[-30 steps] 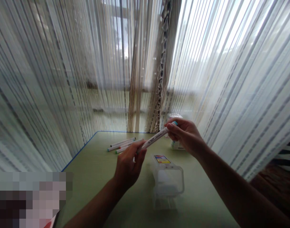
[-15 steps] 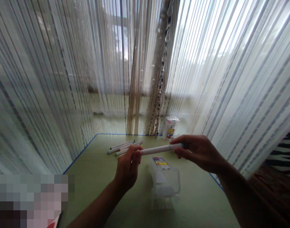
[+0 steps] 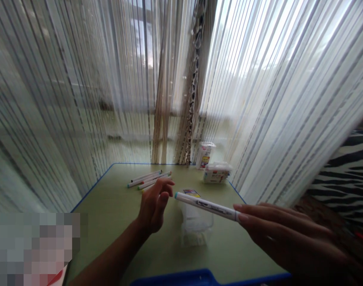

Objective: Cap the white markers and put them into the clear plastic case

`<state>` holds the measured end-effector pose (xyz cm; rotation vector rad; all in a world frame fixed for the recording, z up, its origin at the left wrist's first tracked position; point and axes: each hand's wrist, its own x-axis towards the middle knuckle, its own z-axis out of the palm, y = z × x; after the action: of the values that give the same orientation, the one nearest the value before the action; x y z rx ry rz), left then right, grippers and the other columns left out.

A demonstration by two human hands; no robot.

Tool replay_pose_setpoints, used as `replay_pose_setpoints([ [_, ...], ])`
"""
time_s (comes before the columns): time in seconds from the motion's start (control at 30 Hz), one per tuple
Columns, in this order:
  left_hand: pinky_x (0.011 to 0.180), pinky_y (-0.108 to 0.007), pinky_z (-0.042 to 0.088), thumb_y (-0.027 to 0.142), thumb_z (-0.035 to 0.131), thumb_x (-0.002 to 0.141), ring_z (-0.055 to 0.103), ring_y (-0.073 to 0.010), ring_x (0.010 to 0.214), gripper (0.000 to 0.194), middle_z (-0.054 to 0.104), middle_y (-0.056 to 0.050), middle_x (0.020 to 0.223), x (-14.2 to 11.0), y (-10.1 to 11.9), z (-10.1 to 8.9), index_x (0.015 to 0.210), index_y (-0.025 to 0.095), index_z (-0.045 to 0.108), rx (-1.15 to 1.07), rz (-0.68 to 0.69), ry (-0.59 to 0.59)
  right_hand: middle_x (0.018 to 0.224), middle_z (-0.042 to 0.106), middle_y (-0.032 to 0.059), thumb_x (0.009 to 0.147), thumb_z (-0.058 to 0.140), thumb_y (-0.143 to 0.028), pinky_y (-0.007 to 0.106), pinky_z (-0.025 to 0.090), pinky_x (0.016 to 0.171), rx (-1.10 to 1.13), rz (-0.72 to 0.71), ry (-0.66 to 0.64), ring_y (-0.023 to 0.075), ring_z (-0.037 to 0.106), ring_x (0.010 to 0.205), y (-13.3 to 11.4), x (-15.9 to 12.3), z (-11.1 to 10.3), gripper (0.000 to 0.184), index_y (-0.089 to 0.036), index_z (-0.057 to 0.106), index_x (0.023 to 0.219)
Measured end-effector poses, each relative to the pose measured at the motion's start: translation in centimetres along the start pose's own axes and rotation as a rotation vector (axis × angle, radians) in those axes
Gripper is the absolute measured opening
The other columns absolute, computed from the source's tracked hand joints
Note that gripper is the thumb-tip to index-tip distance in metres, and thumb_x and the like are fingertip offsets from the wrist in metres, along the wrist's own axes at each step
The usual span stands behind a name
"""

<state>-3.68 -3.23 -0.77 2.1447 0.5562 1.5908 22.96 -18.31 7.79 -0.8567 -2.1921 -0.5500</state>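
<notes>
A white marker [image 3: 208, 206] with a teal end is pinched at its other end between the thumb and fingers of my right hand [image 3: 276, 226]. Its teal tip points left, just short of my left hand [image 3: 154, 204]. That left hand hovers over the table with fingers loosely curled and apart, holding nothing. Below the marker stands a clear plastic case [image 3: 196, 224] with a colourful label, partly hidden by the marker. Behind my left hand lie several white markers [image 3: 148, 178] with coloured ends.
The pale green table [image 3: 110, 222] has a blue edge. At its back right stand a clear upright box [image 3: 205, 155] and a second labelled box [image 3: 217, 173]. String curtains [image 3: 124, 79] hang behind. A blue rim [image 3: 175, 278] shows at the near edge.
My left hand has let go of the marker. My right hand has drawn it right and nearer, turning it so a teal end points left. The view has shifted slightly.
</notes>
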Motion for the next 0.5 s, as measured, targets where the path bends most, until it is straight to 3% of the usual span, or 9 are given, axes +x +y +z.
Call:
replay_pose_setpoints([
  [0.23,0.060,-0.028,0.042,0.048,0.032,0.100,0.056,-0.0162,0.063,0.041,0.060,-0.002,0.073,0.0,0.0,0.1,0.106,0.017,0.058,-0.002,-0.078,0.014,0.113,0.076,0.0082,0.096,0.050,-0.014,0.021,0.060,0.085,-0.099,0.025,-0.013,0.0174,0.074,0.098,-0.5,-1.8,-1.2,0.033,-0.020,0.071,0.121],
  [0.5,0.058,-0.027,0.043,0.045,0.036,0.099,0.056,-0.0149,0.060,0.036,0.061,-0.002,0.072,0.1,0.2,0.1,0.104,0.017,0.058,0.028,-0.079,-0.004,0.111,0.076,0.0088,0.094,0.052,-0.016,0.024,0.064,0.078,-0.103,0.056,-0.023,0.0209,0.076,0.093,-0.6,-3.2,-1.7,0.035,-0.021,0.070,0.123],
])
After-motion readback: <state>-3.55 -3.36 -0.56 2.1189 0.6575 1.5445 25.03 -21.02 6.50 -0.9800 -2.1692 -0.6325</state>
